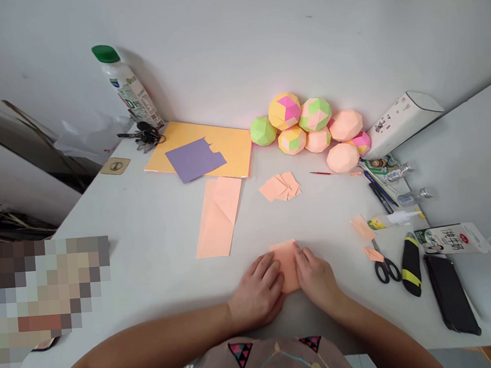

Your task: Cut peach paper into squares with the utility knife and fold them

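- Centrally, close to the near edge of the pale table (pixel 148 235), a folded-looking peach paper (pixel 289 268) lies flat between the two hands, right in front of the person.
- The left hand (pixel 259 289) rests over the paper's left side, fingers together and loosely bent; whether the thumb grips from below is hidden, so I cannot tell.
- The right hand (pixel 314 274) is half closed at the opposite side, its fingertips touching the paper near the upper right corner; whether it pinches the edge I cannot tell.
- Just beyond them sits a loose, overlapping pile of small peach pieces (pixel 279 187).
- Left of that pile lie long peach sheets (pixel 213 231), with their far end at the lower edge of a yellow sheet (pixel 236 142).
- A purple sheet (pixel 193 160), notched along its right side, lies on the yellow one, and keys (pixel 144 135) rest at its upper left.
- Against the wall, multicoloured paper balls (pixel 284 111) cluster together, near a white box (pixel 405 122).
- To the right, scissors (pixel 386 262) point away from the person, a small peach slip (pixel 374 254) across them; a black-and-yellow cutter (pixel 410 265) lies just beside, and a glue bottle (pixel 391 220) sits farther back.
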The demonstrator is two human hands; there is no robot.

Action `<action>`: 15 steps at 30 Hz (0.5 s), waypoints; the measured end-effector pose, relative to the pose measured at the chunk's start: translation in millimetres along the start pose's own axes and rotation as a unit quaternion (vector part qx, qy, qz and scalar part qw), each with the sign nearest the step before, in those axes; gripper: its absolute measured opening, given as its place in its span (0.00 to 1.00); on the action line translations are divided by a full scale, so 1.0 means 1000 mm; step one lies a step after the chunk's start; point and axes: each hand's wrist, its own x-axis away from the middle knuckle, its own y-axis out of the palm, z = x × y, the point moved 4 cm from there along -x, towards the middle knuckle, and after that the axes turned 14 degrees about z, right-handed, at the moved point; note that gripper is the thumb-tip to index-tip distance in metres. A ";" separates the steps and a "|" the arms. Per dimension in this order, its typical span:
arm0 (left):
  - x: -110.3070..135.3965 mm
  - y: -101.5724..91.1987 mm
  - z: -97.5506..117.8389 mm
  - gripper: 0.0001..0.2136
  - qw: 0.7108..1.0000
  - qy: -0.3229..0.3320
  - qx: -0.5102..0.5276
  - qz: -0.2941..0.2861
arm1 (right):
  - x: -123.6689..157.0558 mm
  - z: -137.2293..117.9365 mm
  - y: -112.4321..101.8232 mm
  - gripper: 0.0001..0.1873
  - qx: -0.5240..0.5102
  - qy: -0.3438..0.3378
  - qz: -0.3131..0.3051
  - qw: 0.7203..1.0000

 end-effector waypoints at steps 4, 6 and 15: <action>-0.001 -0.001 0.000 0.12 1.000 -0.001 -0.001 0.003 | 0.000 0.000 0.000 0.23 0.004 -0.011 -0.001 1.000; -0.001 -0.001 0.000 0.12 1.000 0.000 -0.002 0.004 | 0.000 0.000 0.001 0.23 0.005 -0.011 -0.004 1.000; 0.000 0.000 -0.002 0.12 1.000 -0.021 0.004 -0.012 | 0.001 0.001 0.002 0.25 0.012 -0.012 -0.005 1.000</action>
